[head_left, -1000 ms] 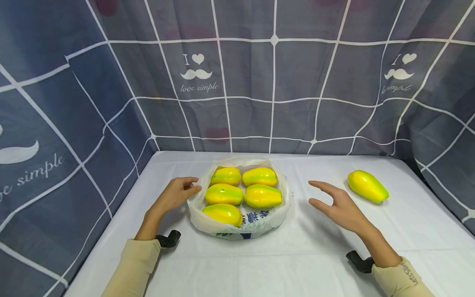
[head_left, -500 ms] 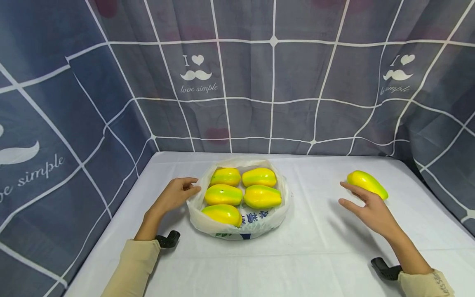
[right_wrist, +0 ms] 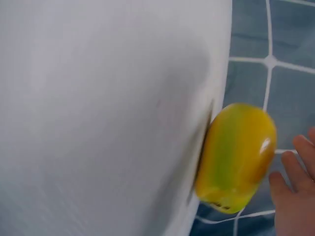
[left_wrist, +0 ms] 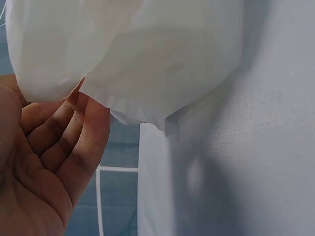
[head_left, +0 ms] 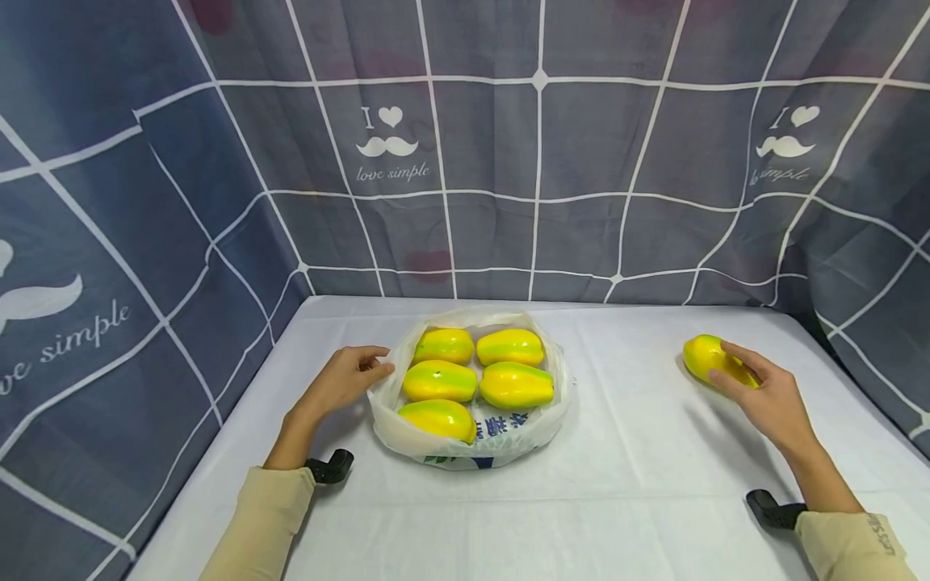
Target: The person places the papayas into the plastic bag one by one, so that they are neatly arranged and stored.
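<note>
A white plastic bag (head_left: 555,415) stands on the table with its mouth rolled wide around several yellow-green papayas (head_left: 440,381). At its left rim, my left hand (head_left: 343,381) holds the edge with thumb and fingers. In the left wrist view the bag's wall (left_wrist: 147,64) covers the fingertips of that hand (left_wrist: 54,152). Far to the right lies a single papaya (head_left: 701,355). My right hand (head_left: 773,403) is spread over its near side, thumb and fingers parted. The right wrist view shows the fingers (right_wrist: 295,172) apart from this papaya (right_wrist: 236,157).
A white cloth covers the table (head_left: 610,500). Dark checked curtains (head_left: 479,234) rise along the back, left and right edges. A black wrist device (head_left: 774,510) sits beneath the right wrist, another black device (head_left: 331,467) beneath the left.
My right hand has moved right, from beside the bag to the lone papaya, and now partly covers it in the head view. My left hand stays at the bag's rim.
</note>
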